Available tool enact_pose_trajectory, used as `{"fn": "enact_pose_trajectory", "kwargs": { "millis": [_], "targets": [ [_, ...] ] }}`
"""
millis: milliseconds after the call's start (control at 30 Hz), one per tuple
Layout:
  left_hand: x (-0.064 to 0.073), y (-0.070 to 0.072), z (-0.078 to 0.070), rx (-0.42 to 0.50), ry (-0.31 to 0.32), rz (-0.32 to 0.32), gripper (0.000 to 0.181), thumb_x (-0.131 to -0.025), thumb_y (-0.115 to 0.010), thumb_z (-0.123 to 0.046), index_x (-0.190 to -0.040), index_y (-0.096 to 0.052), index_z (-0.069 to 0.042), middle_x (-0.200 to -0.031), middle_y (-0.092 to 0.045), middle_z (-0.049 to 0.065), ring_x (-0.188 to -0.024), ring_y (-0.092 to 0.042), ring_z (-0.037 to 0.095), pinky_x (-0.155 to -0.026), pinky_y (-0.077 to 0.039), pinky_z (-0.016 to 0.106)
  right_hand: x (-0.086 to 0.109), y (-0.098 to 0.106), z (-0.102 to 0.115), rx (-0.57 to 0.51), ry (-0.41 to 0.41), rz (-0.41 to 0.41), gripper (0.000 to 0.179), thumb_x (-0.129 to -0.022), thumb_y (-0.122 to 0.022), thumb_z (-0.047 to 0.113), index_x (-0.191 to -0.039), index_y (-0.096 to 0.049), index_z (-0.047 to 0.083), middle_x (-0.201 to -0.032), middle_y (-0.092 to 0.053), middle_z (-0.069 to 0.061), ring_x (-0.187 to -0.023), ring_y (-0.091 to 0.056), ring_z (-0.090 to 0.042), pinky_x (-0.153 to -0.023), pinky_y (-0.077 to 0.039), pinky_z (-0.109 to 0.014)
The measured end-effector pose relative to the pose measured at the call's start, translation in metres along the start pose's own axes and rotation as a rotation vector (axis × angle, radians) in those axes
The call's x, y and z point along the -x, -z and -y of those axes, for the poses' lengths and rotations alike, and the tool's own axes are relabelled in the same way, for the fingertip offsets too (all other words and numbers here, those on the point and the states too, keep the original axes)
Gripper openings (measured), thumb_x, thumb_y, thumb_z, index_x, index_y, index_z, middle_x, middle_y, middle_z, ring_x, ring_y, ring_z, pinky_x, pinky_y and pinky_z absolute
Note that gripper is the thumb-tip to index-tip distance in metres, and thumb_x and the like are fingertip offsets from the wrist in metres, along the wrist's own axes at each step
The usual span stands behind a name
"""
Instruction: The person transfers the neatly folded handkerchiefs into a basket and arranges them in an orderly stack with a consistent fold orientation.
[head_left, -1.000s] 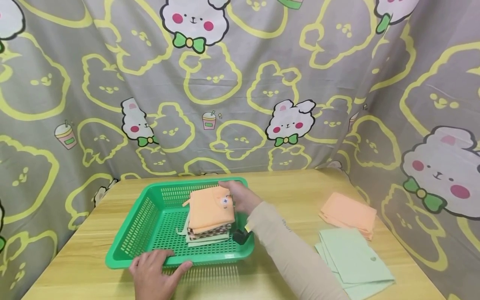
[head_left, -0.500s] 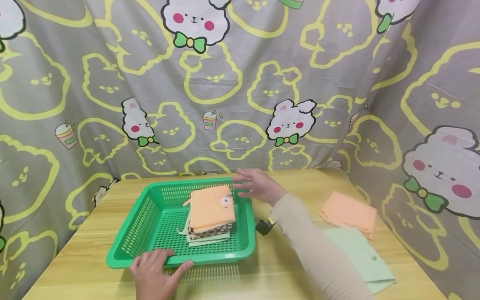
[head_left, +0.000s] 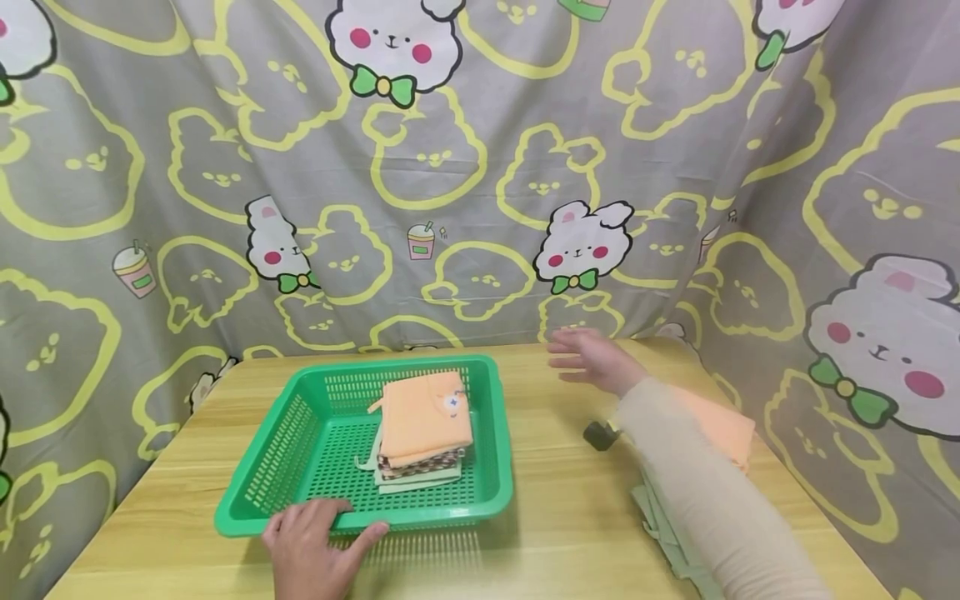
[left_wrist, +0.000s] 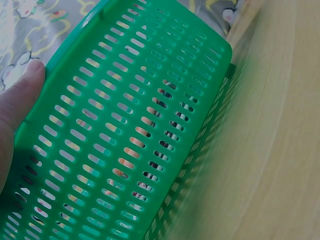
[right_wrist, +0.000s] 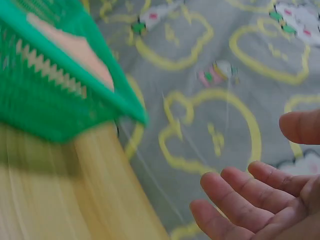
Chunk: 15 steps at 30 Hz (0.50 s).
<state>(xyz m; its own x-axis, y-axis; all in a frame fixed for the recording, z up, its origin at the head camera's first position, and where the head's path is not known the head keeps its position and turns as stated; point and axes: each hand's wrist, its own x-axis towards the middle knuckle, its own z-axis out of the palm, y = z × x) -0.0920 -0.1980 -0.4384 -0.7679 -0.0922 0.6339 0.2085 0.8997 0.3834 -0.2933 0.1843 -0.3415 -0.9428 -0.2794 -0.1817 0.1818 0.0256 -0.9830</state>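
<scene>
A green plastic basket (head_left: 501,450) stands on the table, and my left hand (head_left: 311,546) grips its near rim, fingers over the edge and thumb outside. In the left wrist view, the thumb (left_wrist: 25,95) lies along the slotted basket wall (left_wrist: 115,120). Inside the basket is a stack of folded cloths: an orange one (head_left: 423,412) on top, a checked one (head_left: 446,464) and pale green fabric (head_left: 420,483) below. To the basket's right my right hand (head_left: 596,360) is in the air, holding nothing. Its fingers (right_wrist: 245,200) are spread in the right wrist view.
At the right of the table lie a folded orange cloth (head_left: 720,423) and a pale green cloth (head_left: 663,533), both partly hidden by my right sleeve (head_left: 697,475). A patterned curtain (head_left: 480,167) hangs behind the wooden table (head_left: 547,533).
My right hand has left the side of the cloth stack and moved right, out of the basket and toward the cloths on the right. The left hand and the stack stay put.
</scene>
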Motion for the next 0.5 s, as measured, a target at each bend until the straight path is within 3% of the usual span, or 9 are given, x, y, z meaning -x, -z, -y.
{"fn": "enact_pose_trajectory", "kwargs": {
  "millis": [133,333,500],
  "targets": [
    [-0.001,0.0,0.0,0.006,-0.009,-0.007,0.05,-0.066,-0.079,-0.059,-0.079,-0.066,-0.013,-0.079,-0.065,0.004,-0.08,-0.054,0.03,-0.083,-0.027,0.056,0.0,0.029,-0.01,0.1,-0.01,-0.046,0.059,-0.103,-0.043,0.022,-0.148,-0.019,-0.008,-0.149,-0.028,-0.031,-0.134,-0.035,-0.046,-0.107,-0.03,-0.054],
    [-0.001,-0.001,0.001,0.008,-0.025,-0.024,0.049,-0.065,-0.079,-0.059,-0.078,-0.066,-0.013,-0.08,-0.066,0.004,-0.079,-0.054,0.03,-0.082,-0.027,0.055,0.004,0.067,-0.024,0.267,-0.031,-0.121,0.055,-0.101,-0.044,0.02,-0.144,-0.027,-0.011,-0.148,-0.028,-0.034,-0.132,-0.034,-0.05,-0.104,-0.033,-0.056],
    [-0.003,-0.003,0.001,0.015,-0.033,-0.03,0.049,-0.064,-0.08,-0.058,-0.078,-0.065,-0.014,-0.08,-0.066,0.004,-0.079,-0.054,0.029,-0.082,-0.027,0.055,0.012,0.097,-0.035,0.527,-0.012,-0.182,0.054,-0.101,-0.046,0.019,-0.14,-0.031,-0.015,-0.143,-0.032,-0.037,-0.126,-0.04,-0.053,-0.1,-0.037,-0.057]
  ]
}}
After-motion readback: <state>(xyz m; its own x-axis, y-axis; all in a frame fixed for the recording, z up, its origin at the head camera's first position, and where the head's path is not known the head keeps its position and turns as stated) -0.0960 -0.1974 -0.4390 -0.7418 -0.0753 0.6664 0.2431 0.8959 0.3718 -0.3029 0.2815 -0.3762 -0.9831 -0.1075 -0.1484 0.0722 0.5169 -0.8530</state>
